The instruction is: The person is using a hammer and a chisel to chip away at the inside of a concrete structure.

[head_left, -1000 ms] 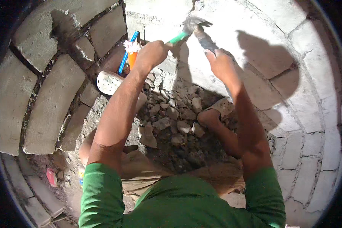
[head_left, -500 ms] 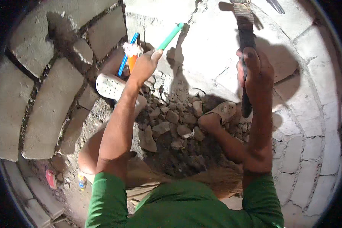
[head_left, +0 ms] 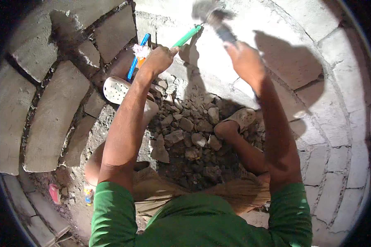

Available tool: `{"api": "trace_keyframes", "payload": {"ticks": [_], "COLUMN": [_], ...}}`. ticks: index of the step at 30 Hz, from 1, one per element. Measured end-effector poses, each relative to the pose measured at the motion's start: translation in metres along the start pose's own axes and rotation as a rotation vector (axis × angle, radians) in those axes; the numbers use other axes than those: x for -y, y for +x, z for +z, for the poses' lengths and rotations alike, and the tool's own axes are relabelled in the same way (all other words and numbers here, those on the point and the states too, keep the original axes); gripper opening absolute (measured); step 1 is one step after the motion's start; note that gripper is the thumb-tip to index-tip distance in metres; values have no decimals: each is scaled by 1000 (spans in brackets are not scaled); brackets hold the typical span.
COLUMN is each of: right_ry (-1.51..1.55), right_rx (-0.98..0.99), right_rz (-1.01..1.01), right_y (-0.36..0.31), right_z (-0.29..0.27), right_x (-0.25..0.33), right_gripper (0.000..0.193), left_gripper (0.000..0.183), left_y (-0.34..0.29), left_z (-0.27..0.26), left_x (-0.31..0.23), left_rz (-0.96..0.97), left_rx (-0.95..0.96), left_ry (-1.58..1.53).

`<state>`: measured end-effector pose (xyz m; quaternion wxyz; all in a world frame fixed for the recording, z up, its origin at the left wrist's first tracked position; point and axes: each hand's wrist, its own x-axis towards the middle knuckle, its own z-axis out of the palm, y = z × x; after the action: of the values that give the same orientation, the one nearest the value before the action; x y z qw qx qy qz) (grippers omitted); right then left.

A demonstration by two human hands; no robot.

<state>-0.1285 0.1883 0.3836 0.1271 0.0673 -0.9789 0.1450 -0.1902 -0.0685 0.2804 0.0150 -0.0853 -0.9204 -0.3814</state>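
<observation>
My left hand (head_left: 158, 59) is closed round a slim green chisel (head_left: 187, 36), which slants up and to the right in front of a pale stone slab. In my right hand (head_left: 248, 64) is a hammer (head_left: 223, 33) with a dark handle. Its head is smeared by motion and lies close to the chisel's upper end; whether they touch I cannot tell. Just left of my left hand are a blue rod (head_left: 132, 68) and an orange piece (head_left: 141, 62) with a frayed pinkish-white top. My left hand partly covers the orange piece.
Broken stone rubble (head_left: 185, 131) lies between my feet, which wear pale clogs (head_left: 116, 89). Cut stone blocks (head_left: 55, 119) with open joints curve along the left, and paler blocks (head_left: 317, 173) along the right. A red scrap (head_left: 55, 193) sits at lower left.
The hammer has swung down and to the left, from upright at the right to beside the chisel's upper end. My left hand and the chisel have shifted slightly.
</observation>
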Motion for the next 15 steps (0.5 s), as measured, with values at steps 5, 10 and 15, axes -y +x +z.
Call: {"api": "trace_keyframes", "payload": {"ticks": [5, 10, 15], "right_ry": [41, 103, -63], "right_rx": [83, -204, 9], "right_rz": [5, -160, 94], "right_y": [-4, -23, -22], "right_z": [-7, -14, 35], "right_x": [17, 13, -4], "right_gripper": [47, 42, 38], "left_gripper": [61, 59, 59], "left_y": [-7, -10, -18], "left_z": [14, 27, 34], "left_x": [8, 10, 7], "left_rz": [37, -16, 53], "left_rx": [-22, -42, -152], "left_ry": [101, 111, 140]}}
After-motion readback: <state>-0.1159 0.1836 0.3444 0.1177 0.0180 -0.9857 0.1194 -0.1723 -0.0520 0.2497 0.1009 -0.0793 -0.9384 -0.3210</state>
